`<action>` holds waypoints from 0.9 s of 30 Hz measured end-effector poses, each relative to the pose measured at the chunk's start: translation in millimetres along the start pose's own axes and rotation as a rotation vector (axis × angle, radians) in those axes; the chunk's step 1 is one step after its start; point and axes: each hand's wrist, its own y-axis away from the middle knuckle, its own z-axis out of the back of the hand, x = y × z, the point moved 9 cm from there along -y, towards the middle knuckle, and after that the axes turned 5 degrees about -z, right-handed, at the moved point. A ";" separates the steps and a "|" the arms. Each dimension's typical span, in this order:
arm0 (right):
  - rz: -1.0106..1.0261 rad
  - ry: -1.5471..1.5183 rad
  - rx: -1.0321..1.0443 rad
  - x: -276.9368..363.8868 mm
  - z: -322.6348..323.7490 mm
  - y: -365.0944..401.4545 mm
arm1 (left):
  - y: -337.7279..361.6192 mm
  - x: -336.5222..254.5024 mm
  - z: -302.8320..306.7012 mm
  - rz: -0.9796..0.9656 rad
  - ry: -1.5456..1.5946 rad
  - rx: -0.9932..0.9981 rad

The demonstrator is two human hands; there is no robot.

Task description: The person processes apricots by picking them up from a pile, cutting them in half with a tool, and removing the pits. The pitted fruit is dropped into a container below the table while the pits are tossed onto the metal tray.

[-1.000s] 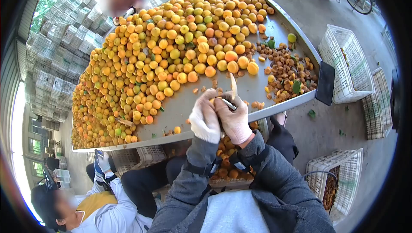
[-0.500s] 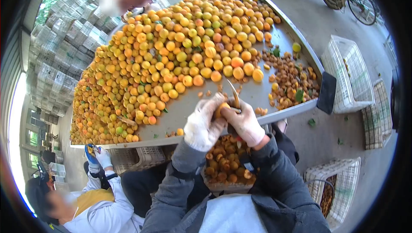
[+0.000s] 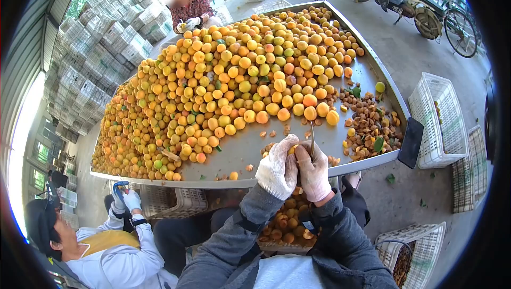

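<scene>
My left hand (image 3: 277, 167), in a white knit glove, has its fingers curled around an apricot (image 3: 292, 150). Only a small orange part of the fruit shows between the hands. My right hand (image 3: 313, 174) wears a pale glove with stained fingers and is closed on a knife with a thin curved blade (image 3: 312, 135), pointing up. Both hands meet above the near edge of a metal table (image 3: 234, 164) heaped with whole apricots (image 3: 213, 92). Below my hands, between my legs, sit split apricots (image 3: 287, 222) in a crate.
Pits and scraps (image 3: 372, 124) lie at the table's right end, beside a black phone (image 3: 411, 142) on its corner. White crates (image 3: 439, 124) stand to the right. A co-worker (image 3: 114, 246) sits at my left; another person (image 3: 191, 9) works across the table.
The view has tilted up, so the table sits lower in it. My hands have drawn closer together, and less of the apricot shows. The blade now stands more upright.
</scene>
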 end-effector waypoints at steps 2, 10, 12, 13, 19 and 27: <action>-0.008 -0.001 0.004 -1.2 0.1 0.4 | 0.3 1.7 1.5 0.021 0.016 -0.017; -0.106 -0.021 0.024 -13.4 -1.7 1.0 | 2.5 12.1 1.3 0.150 0.083 0.020; -0.083 0.020 0.032 -14.6 -6.5 5.1 | 11.2 27.8 -1.6 0.312 0.235 -0.010; -0.033 0.066 0.049 -10.9 -9.1 8.2 | 12.0 37.9 2.0 0.409 0.359 -0.060; -0.145 -0.048 0.111 -13.4 -4.1 -6.2 | 20.3 41.7 -8.2 0.485 0.804 0.095; 0.007 0.057 0.139 -3.7 0.2 -10.3 | 40.1 62.3 -12.2 0.656 1.165 -0.039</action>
